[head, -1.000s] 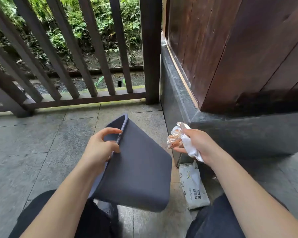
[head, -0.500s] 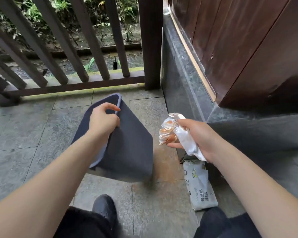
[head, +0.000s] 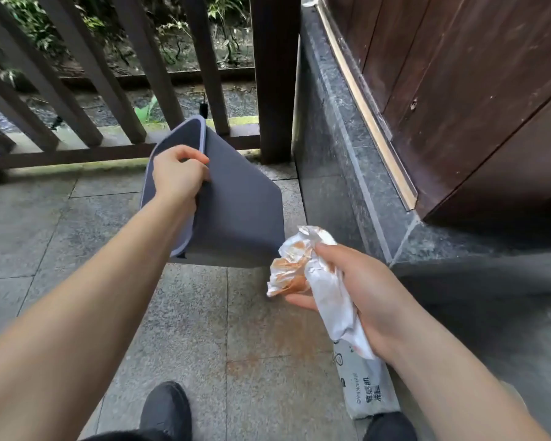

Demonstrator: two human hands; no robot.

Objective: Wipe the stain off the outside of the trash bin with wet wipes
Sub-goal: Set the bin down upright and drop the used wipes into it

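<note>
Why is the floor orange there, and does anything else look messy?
An orange-brown smear discolours the grey floor tiles below the tipped trash bin, held at its rim by the left hand. The crumpled wet wipe in the right hand carries the same orange. Nothing looks broken.

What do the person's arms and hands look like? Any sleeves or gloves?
Both forearms are bare, with no sleeves showing. The left hand and right hand wear no gloves, and no rings, watch or bracelets show. Fingernails look short and unpainted.
</note>
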